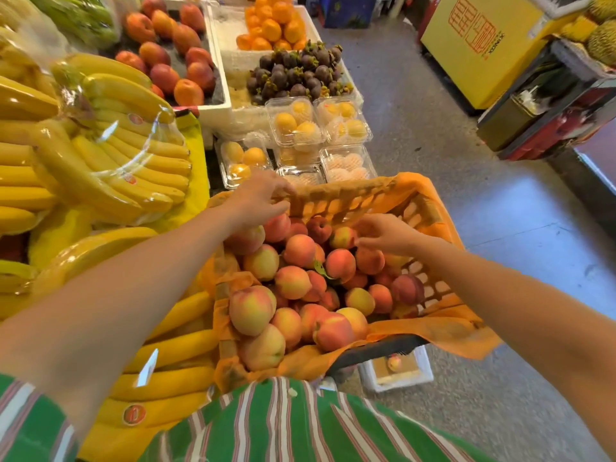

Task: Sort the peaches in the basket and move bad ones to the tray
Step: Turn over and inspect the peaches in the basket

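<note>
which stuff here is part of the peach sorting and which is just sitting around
Job: peaches, basket, white tray on the floor, left hand, right hand.
Lying about: bananas, mangosteens, oranges, clamshell fruit packs, yellow box.

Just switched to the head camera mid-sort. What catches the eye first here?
The orange-lined basket heaped with peaches fills the centre, with the left hand at its far rim and the right hand over the fruit. Wrapped yellow bananas crowd the left side, and dark mangosteens sit further back.
</note>
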`<act>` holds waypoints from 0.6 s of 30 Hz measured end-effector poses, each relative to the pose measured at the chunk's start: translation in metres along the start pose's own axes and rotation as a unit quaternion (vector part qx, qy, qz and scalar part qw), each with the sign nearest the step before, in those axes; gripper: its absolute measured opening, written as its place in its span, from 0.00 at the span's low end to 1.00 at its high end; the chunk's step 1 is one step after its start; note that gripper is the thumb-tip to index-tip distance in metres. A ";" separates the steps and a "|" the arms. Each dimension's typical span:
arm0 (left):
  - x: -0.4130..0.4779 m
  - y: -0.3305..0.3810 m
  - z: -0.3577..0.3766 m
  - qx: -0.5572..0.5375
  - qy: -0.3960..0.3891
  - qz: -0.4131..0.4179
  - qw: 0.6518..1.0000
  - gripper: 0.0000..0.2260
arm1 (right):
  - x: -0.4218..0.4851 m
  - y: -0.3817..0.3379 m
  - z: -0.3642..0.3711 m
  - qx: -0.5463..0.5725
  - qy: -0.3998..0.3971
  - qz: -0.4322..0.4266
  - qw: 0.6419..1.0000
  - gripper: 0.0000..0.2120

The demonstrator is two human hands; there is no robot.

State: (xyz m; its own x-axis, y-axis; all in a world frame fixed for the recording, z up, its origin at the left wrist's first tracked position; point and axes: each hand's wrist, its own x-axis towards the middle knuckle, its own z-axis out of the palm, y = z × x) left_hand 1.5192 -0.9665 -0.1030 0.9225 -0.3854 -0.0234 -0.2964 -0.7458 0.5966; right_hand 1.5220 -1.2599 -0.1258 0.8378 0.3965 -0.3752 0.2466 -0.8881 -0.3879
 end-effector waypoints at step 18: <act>-0.077 -0.014 -0.006 0.279 -0.017 -0.106 0.954 0.35 | 0.021 -0.099 0.048 0.041 -0.027 0.004 0.999 0.30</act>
State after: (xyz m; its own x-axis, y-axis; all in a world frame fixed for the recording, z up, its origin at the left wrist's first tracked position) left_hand 1.4540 -0.9238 -0.1049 0.9706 -0.2046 -0.1271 -0.1991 -0.9784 0.0551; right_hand 1.4917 -1.1523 -0.1356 0.8121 0.4028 -0.4222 0.1967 -0.8702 -0.4518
